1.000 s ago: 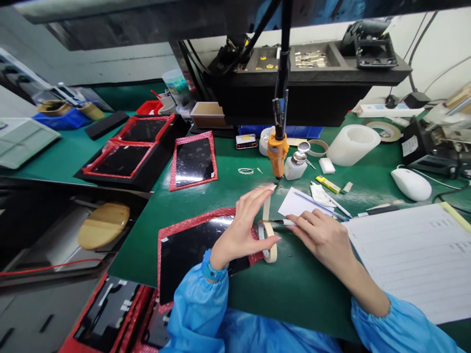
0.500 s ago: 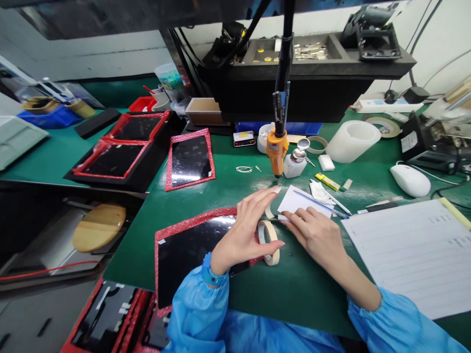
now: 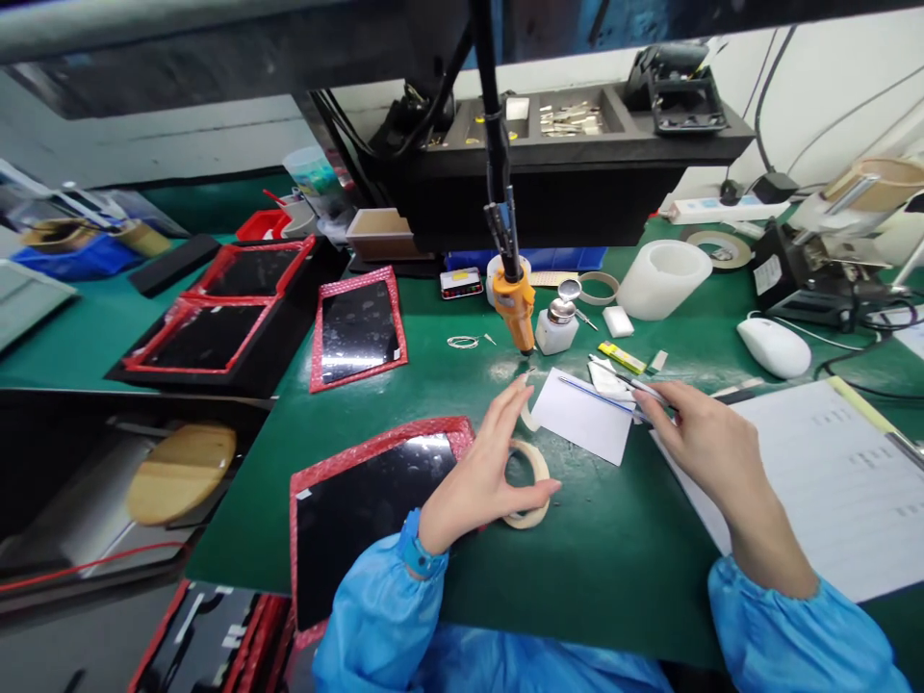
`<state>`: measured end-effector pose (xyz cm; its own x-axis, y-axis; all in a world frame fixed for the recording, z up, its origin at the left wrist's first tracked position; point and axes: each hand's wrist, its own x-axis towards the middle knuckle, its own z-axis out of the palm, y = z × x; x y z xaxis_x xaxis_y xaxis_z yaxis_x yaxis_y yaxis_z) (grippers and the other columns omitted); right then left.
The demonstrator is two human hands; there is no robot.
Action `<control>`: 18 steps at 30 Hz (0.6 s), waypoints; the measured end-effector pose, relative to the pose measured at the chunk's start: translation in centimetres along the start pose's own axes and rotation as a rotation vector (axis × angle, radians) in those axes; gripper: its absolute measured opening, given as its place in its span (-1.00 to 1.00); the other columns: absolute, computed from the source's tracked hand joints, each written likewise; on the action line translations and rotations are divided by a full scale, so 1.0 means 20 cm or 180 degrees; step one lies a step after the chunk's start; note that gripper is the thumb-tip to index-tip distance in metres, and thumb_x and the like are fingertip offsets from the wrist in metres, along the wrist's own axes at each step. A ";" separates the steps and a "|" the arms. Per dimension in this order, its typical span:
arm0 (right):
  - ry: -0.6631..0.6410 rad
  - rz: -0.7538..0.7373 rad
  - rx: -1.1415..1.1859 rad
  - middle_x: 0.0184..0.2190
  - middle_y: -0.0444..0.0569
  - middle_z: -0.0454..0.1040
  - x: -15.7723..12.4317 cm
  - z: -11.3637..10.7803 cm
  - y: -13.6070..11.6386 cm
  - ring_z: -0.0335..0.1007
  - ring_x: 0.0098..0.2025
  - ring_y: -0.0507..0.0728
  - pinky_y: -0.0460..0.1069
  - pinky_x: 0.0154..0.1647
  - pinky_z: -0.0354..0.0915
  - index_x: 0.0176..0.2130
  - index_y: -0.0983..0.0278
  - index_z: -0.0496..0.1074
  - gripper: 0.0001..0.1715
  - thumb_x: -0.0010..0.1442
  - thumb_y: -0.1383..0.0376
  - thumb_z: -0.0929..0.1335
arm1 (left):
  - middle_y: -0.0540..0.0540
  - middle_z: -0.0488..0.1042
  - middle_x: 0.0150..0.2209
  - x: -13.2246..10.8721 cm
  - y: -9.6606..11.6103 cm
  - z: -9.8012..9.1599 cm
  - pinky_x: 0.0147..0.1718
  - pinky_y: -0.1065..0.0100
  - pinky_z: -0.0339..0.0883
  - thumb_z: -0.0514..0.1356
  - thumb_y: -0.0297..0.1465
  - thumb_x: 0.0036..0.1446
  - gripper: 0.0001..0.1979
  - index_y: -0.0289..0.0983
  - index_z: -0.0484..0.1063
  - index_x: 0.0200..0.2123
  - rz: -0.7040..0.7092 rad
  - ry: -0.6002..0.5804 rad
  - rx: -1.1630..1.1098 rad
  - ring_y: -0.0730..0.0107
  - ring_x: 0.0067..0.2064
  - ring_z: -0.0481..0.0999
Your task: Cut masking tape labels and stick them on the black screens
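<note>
My left hand [image 3: 485,460] is open, with thumb and fingers apart over a roll of masking tape [image 3: 535,518] on the green mat; I cannot tell whether it touches the roll. A loose tape end curls up by its fingertips. My right hand [image 3: 711,448] pinches a slim white pen [image 3: 648,390] beside a crumpled white cloth [image 3: 604,377]. Between the hands lies a white card [image 3: 577,420] with a blue pen [image 3: 586,389] across its upper edge. Left of my left hand, a black screen panel [image 3: 361,510] in red bubble wrap is partly covered by my sleeve.
An orange electric screwdriver [image 3: 514,306] hangs above the mat near a dispenser bottle [image 3: 555,332]. Lined paper [image 3: 815,481] and a white mouse [image 3: 774,347] are at the right. Another wrapped panel [image 3: 359,327] lies back left. A parts tray [image 3: 570,149] stands at the back.
My right hand has left the card's near edge and moved right to the white pen. The tape roll has tipped flatter beneath my left hand. The view has shifted slightly.
</note>
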<state>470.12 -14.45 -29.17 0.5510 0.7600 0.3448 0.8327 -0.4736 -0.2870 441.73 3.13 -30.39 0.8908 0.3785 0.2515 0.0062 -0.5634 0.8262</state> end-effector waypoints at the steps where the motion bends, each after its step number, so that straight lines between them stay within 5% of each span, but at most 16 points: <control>1: 0.0001 0.0030 -0.0068 -0.28 0.10 0.68 0.00 0.00 0.03 0.53 -0.36 0.27 0.07 -0.49 -0.04 -0.17 0.13 0.71 -0.31 0.63 -0.21 0.23 | -0.31 0.01 0.76 0.01 0.00 0.02 0.51 -0.24 0.48 0.50 -0.31 0.39 0.16 0.13 -0.16 0.76 0.0060 -0.0062 0.0104 -0.25 0.73 0.19; 5: -0.0234 0.0206 -0.0247 -0.24 0.13 0.61 -0.01 0.01 0.11 0.48 -0.35 0.27 0.07 -0.49 -0.09 -0.25 0.15 0.67 -0.40 0.59 -0.11 0.27 | -0.33 0.26 0.66 0.07 -0.02 0.06 0.53 -0.24 0.42 0.35 -0.54 0.36 0.05 0.04 -0.04 0.74 0.0186 -0.0200 0.0658 -0.19 0.60 0.41; 10: -0.0442 0.0342 -0.0269 -0.22 0.14 0.60 0.00 0.06 0.17 0.50 -0.27 0.30 0.06 -0.46 -0.07 -0.14 0.17 0.68 -0.59 0.54 -0.01 0.35 | -0.31 0.54 0.44 0.09 0.00 0.07 0.40 -0.14 0.53 0.31 -0.46 0.45 -0.16 -0.05 0.13 0.67 0.0339 -0.0018 0.0451 -0.10 0.39 0.61; 14: -0.0268 0.0341 -0.0013 -0.11 0.18 0.65 -0.01 0.03 0.12 0.57 -0.12 0.37 0.08 -0.38 0.18 -0.09 0.18 0.66 -0.58 0.53 -0.04 0.36 | -0.31 0.37 0.62 0.02 0.10 0.10 0.46 -0.06 0.51 0.26 -0.48 0.48 -0.05 0.00 -0.08 0.75 0.0417 0.0334 0.0414 -0.05 0.52 0.50; 18: -0.0046 0.0474 0.1308 -0.15 0.13 0.70 -0.14 -0.06 -0.09 0.62 -0.13 0.31 0.16 -0.10 0.50 -0.12 0.18 0.66 -0.52 0.52 -0.13 0.39 | -0.29 0.12 0.76 -0.19 0.26 0.20 0.58 -0.09 0.40 0.19 -0.53 0.52 0.00 0.00 -0.25 0.79 0.0137 0.0472 0.0477 -0.04 0.68 0.31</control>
<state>467.19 -16.34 -28.59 0.6603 0.7042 0.2610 0.6515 -0.3642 -0.6654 440.14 -4.17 -29.06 0.8152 0.4494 0.3655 0.0469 -0.6801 0.7316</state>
